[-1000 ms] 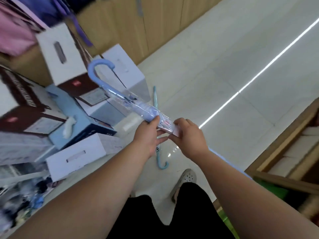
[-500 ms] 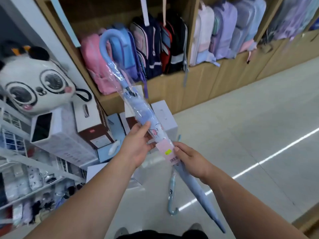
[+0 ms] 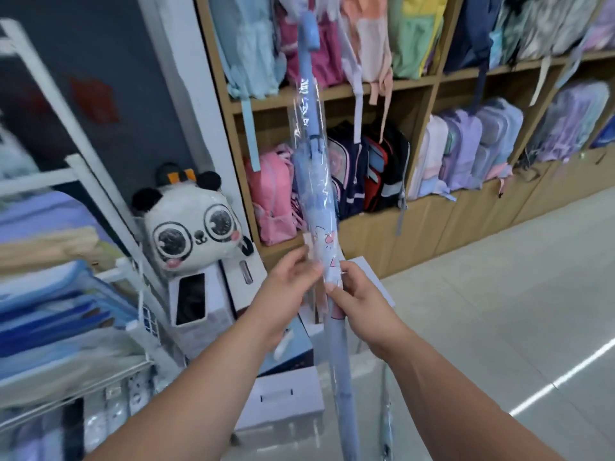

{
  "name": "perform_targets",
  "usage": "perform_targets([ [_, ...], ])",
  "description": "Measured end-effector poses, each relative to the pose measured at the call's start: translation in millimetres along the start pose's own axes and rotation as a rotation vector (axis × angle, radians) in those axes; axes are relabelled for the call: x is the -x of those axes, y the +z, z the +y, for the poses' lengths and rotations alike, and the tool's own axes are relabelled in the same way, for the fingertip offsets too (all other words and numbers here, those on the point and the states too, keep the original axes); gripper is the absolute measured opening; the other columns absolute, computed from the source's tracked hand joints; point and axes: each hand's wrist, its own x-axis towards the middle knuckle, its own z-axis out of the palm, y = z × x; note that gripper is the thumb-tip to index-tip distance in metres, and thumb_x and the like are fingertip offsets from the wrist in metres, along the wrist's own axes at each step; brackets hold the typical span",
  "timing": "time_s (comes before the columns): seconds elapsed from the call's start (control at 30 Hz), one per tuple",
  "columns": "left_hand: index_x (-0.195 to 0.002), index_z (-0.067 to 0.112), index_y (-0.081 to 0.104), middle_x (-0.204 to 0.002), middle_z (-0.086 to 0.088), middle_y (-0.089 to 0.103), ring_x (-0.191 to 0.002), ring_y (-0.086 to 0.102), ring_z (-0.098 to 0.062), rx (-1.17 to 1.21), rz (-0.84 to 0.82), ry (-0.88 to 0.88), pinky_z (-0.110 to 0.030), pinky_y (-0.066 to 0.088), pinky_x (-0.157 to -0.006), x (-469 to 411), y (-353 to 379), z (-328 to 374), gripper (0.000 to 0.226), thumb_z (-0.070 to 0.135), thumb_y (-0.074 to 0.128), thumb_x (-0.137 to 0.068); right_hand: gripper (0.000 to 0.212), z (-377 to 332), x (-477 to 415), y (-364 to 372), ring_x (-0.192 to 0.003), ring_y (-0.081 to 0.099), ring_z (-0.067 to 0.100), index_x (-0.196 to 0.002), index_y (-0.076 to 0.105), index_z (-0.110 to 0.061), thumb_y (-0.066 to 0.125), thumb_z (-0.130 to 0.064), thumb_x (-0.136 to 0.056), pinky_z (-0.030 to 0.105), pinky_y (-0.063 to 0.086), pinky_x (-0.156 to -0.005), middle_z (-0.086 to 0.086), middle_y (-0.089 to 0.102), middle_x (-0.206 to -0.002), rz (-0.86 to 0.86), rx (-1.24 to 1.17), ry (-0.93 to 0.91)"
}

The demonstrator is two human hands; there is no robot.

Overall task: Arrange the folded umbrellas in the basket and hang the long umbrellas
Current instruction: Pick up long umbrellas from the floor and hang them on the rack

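Observation:
I hold a long light-blue umbrella point(image 3: 316, 194) in a clear plastic sleeve nearly upright in front of me, its curved handle at the top edge of view and its tip down past the bottom edge. My left hand point(image 3: 286, 287) pinches the sleeve on the left side at mid-length. My right hand point(image 3: 359, 301) grips the umbrella from the right at the same height. A second long umbrella point(image 3: 386, 420), pale teal, lies on the floor below my right forearm, mostly hidden.
Wooden shelves point(image 3: 416, 81) full of backpacks stand ahead. A panda plush bag point(image 3: 193, 227) sits on stacked white boxes point(image 3: 283, 400) at the left. A white wire rack point(image 3: 76, 181) with folded goods fills the far left. Pale tiled floor point(image 3: 515, 311) stretches right.
The umbrella has swung from tilted left to almost vertical and risen. My view has lifted from the floor to the shelves. Both hands have kept their hold.

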Motion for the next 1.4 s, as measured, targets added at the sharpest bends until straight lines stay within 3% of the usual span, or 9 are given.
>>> perform_targets([
  [0.1, -0.132, 0.035, 0.057, -0.110, 0.009, 0.074, -0.107, 0.069, -0.015, -0.070, 0.044, -0.057, -0.042, 0.052, -0.092, 11, -33, -7, 0.047, 0.035, 0.074, -0.089, 0.023, -28, -24, 27, -0.072, 0.062, -0.002, -0.122, 0.055, -0.024, 0.057, -0.017, -0.101, 0.016, 0.047, -0.062, -0.010, 0.067, -0.092, 0.047, -0.045, -0.064],
  [0.23, -0.121, 0.032, 0.059, -0.103, -0.002, 0.074, -0.088, 0.071, -0.018, -0.113, 0.109, -0.075, -0.036, 0.055, -0.080, 16, -56, -15, 0.043, 0.015, 0.077, -0.085, 0.027, -59, -61, 55, -0.088, 0.065, 0.002, -0.125, 0.054, -0.025, 0.058, -0.017, -0.100, 0.019, 0.053, -0.069, -0.007, 0.070, -0.108, 0.018, -0.073, -0.125],
  [0.3, -0.119, 0.023, 0.061, -0.098, -0.007, 0.076, -0.087, 0.073, -0.022, -0.079, 0.165, -0.053, -0.035, 0.059, -0.074, 15, -64, -12, 0.035, 0.005, 0.070, -0.091, 0.026, -73, -78, 70, -0.094, 0.067, 0.009, -0.124, 0.055, -0.027, 0.060, -0.019, -0.099, 0.029, 0.058, -0.078, -0.004, 0.070, -0.113, -0.030, -0.080, -0.166],
  [0.47, -0.116, 0.024, 0.064, -0.103, -0.006, 0.076, -0.093, 0.074, -0.022, -0.135, 0.294, 0.038, -0.036, 0.057, -0.073, 7, -88, 17, 0.028, 0.006, 0.065, -0.094, 0.027, -108, -111, 101, -0.099, 0.071, 0.022, -0.122, 0.058, -0.031, 0.063, -0.024, -0.096, 0.045, 0.058, -0.091, 0.000, 0.072, -0.109, -0.117, -0.069, -0.244],
  [0.6, -0.116, 0.027, 0.064, -0.107, -0.004, 0.076, -0.098, 0.073, -0.025, -0.171, 0.387, 0.118, -0.047, 0.059, -0.080, 7, -111, 52, 0.027, 0.009, 0.063, -0.096, 0.029, -139, -129, 121, -0.099, 0.070, 0.013, -0.118, 0.061, -0.050, 0.063, -0.032, -0.095, 0.032, 0.058, -0.083, -0.007, 0.072, -0.110, -0.260, -0.020, -0.302],
  [0.83, -0.112, 0.021, 0.063, -0.104, -0.002, 0.077, -0.088, 0.075, -0.019, -0.141, 0.518, 0.231, -0.031, 0.055, -0.059, 19, -161, 102, 0.018, 0.009, 0.060, -0.098, 0.026, -168, -139, 179, -0.088, 0.072, 0.008, -0.124, 0.061, -0.038, 0.059, -0.028, -0.099, 0.019, 0.055, -0.067, -0.004, 0.074, -0.102, -0.362, 0.013, -0.326],
  [0.93, -0.113, 0.020, 0.064, -0.105, -0.002, 0.077, -0.094, 0.075, -0.025, -0.167, 0.551, 0.298, -0.046, 0.061, -0.075, 26, -194, 123, 0.017, 0.013, 0.063, -0.097, 0.026, -179, -145, 213, -0.094, 0.072, 0.011, -0.121, 0.063, -0.030, 0.059, -0.018, -0.098, 0.021, 0.057, -0.077, -0.004, 0.075, -0.103, -0.370, 0.014, -0.347],
  [1.2, -0.110, 0.031, 0.064, -0.091, -0.012, 0.075, -0.086, 0.075, -0.029, -0.173, 0.494, 0.403, -0.043, 0.061, -0.069, 47, -296, 165, 0.025, 0.014, 0.071, -0.093, 0.026, -229, -166, 319, -0.099, 0.071, 0.017, -0.115, 0.064, -0.020, 0.059, -0.005, -0.095, 0.039, 0.058, -0.091, 0.000, 0.074, -0.106, -0.277, -0.047, -0.397],
  [1.4, -0.118, 0.027, 0.059, -0.097, -0.002, 0.078, -0.092, 0.074, -0.024, -0.200, 0.341, 0.388, -0.042, 0.061, -0.069, 75, -368, 179, 0.028, 0.011, 0.066, -0.096, 0.020, -277, -173, 391, -0.097, 0.070, 0.018, -0.109, 0.067, -0.024, 0.058, -0.010, -0.096, 0.044, 0.057, -0.092, 0.003, 0.074, -0.108, -0.170, -0.064, -0.494],
])
